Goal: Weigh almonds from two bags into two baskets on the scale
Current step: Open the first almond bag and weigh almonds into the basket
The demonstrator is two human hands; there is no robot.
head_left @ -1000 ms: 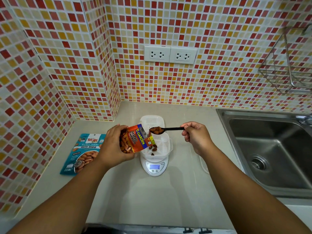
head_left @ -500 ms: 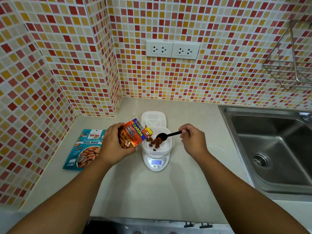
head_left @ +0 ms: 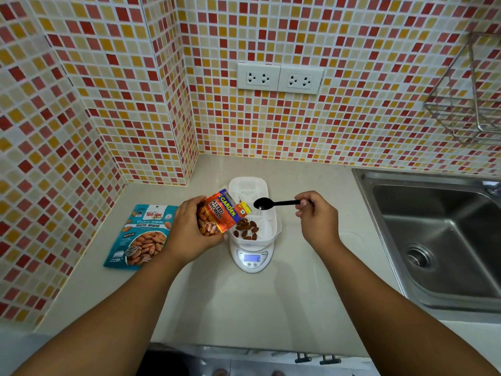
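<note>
**Spoon empty above the almond basket**

While the left hand (head_left: 189,234) wraps its curled fingers and thumb round the orange bag of salted almonds (head_left: 219,215), tilting its open top toward the scale, the right hand (head_left: 317,218) pinches the handle end of a black spoon (head_left: 273,204) between thumb and bent fingers. The spoon's bowl shows bare and hangs level over the far edge of the near basket (head_left: 267,229).

Nearest on the pale counter (head_left: 244,302), the white scale (head_left: 253,257) shows a lit blue display; its figure is too small to read surely. On the scale sits the near basket, white and slotted, with a small heap of brown almonds (head_left: 246,229) lying in its left part. Just beyond it, touching or nearly so, stands a second white basket (head_left: 248,187).

To the left, well apart from the scale, a teal bag of roasted almonds (head_left: 141,237) lies flat on the counter. A steel sink (head_left: 433,234) lies to the right. On the far tiled wall (head_left: 352,118) are two white sockets (head_left: 280,78).
</note>
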